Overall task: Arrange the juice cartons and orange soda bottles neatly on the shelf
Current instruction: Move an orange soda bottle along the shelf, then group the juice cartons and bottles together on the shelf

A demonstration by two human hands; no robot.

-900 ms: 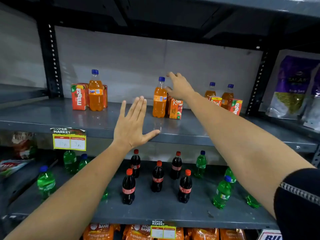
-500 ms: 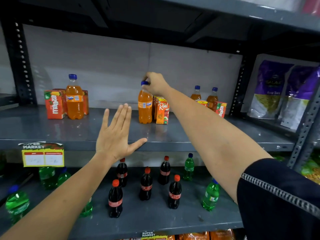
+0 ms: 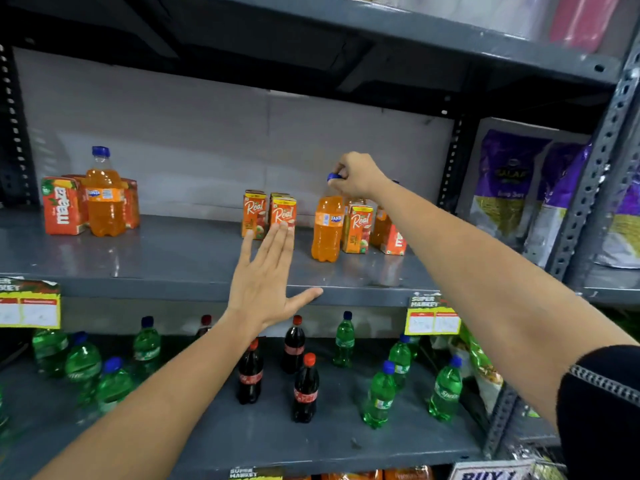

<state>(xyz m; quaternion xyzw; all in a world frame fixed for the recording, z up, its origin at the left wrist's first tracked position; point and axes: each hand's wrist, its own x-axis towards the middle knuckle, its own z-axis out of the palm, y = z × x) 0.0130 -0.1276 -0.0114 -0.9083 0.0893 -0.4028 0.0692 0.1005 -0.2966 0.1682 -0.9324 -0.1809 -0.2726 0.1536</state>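
My right hand (image 3: 356, 174) grips the blue cap of an orange soda bottle (image 3: 326, 226) that stands on the grey middle shelf (image 3: 180, 258). Right beside that bottle is an orange juice carton (image 3: 358, 228), and more cartons and bottles sit half hidden behind my right forearm. Two orange juice cartons (image 3: 268, 213) stand left of the bottle. My left hand (image 3: 266, 278) hovers open, palm forward, in front of those cartons with fingers together and thumb out. At the far left, another orange soda bottle (image 3: 105, 195) stands before red juice cartons (image 3: 62, 206).
The lower shelf (image 3: 270, 434) holds dark cola bottles (image 3: 304, 389) and several green soda bottles (image 3: 381, 396). Purple snack bags (image 3: 512, 188) fill the bay to the right, past a perforated upright (image 3: 588, 174). Yellow price tags (image 3: 431, 317) hang on the shelf edge.
My right hand closed on the orange bottle's cap and carried it rightward, away from the two cartons. My left hand stayed open and rose slightly toward those cartons.
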